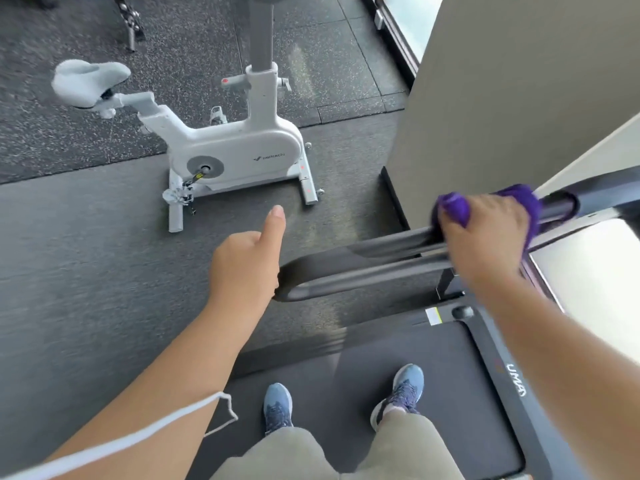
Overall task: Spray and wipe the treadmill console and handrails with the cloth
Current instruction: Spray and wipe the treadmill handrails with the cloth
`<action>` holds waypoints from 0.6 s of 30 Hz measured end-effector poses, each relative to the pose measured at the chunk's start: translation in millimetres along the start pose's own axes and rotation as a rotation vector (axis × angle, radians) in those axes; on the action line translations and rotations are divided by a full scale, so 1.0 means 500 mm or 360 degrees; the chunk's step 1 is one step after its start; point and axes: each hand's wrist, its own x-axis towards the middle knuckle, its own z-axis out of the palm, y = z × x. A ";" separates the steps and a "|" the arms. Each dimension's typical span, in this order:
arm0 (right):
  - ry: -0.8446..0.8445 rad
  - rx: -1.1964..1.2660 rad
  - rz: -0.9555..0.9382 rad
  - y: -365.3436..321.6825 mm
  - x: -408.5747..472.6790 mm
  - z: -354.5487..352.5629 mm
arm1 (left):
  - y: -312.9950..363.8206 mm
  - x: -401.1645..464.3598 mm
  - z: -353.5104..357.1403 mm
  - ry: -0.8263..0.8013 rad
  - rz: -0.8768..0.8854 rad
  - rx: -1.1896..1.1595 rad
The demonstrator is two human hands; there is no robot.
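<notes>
Grasping the purple cloth [519,199], the fingers of the right hand [485,233] curl around it and press it on the dark handrail [381,244] of the treadmill [498,386]. The left hand [246,268] holds nothing; its thumb points forward and the other fingers are curled under, beside the rounded end of the handrail. A white cord [145,431] lies over the left forearm. Two blue shoes [277,407] stand on the treadmill belt. A white exercise bike [239,147] stands on the dark floor [86,254], apart from the treadmill.
</notes>
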 end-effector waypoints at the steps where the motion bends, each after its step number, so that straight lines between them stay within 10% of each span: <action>1: -0.0014 -0.0001 -0.0079 -0.056 -0.040 0.016 | -0.006 0.001 -0.009 0.0005 -0.0006 -0.0002; 10: -0.0182 0.0215 -0.0805 -0.207 -0.173 0.084 | -0.027 0.031 -0.042 -0.0062 0.0060 0.0056; 18: -0.0009 0.0080 -0.0024 0.110 0.043 -0.003 | -0.007 0.013 -0.010 -0.0097 0.0069 0.0074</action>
